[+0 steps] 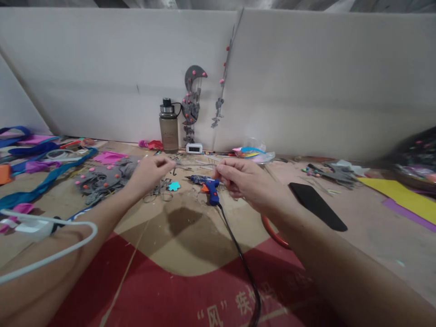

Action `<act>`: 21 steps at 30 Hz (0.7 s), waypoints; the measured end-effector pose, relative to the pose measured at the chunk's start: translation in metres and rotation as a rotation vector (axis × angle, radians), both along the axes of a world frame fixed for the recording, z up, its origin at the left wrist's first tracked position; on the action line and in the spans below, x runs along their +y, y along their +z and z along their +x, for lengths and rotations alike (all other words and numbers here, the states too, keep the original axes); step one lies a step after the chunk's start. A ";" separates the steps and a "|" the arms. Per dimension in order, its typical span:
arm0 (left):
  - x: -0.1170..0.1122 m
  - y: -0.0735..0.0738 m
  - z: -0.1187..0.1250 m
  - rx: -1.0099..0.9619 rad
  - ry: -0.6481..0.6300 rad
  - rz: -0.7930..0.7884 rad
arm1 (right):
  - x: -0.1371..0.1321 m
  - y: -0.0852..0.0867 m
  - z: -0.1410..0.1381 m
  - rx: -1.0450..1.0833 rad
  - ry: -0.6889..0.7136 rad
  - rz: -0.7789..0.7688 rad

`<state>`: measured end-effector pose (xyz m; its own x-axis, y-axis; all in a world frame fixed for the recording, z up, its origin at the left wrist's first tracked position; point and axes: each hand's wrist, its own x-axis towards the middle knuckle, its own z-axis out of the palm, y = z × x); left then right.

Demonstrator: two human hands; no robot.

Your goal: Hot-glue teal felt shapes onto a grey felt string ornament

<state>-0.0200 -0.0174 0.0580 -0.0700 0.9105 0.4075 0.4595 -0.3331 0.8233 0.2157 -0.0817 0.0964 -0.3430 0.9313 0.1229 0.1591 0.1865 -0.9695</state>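
Note:
My left hand (150,171) is raised over the table, its thumb and fingertips pinched together. Across from it, my right hand (243,178) is closed too, thumb against the index finger. Whatever either pinch holds is too fine to make out. A blue hot glue gun (213,194) with an orange trigger lies just left of my right hand, its black cord running toward me. Between the hands rests a small teal flower-shaped piece (174,186). Grey felt pieces with pink and orange pompoms (104,178) are heaped behind my left forearm.
A water bottle (169,129) and a small digital clock (194,148) stand at the white back panel, where grey felt hangings (191,106) hang. Blue ribbons (51,177) lie left. A black phone (316,205) and yellow sheet (402,195) lie right. A white hanger-like loop (51,259) crosses my left forearm.

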 end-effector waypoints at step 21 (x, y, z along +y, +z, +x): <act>-0.040 -0.001 0.040 -0.082 -0.430 -0.344 | 0.016 -0.020 0.000 -0.176 -0.021 0.019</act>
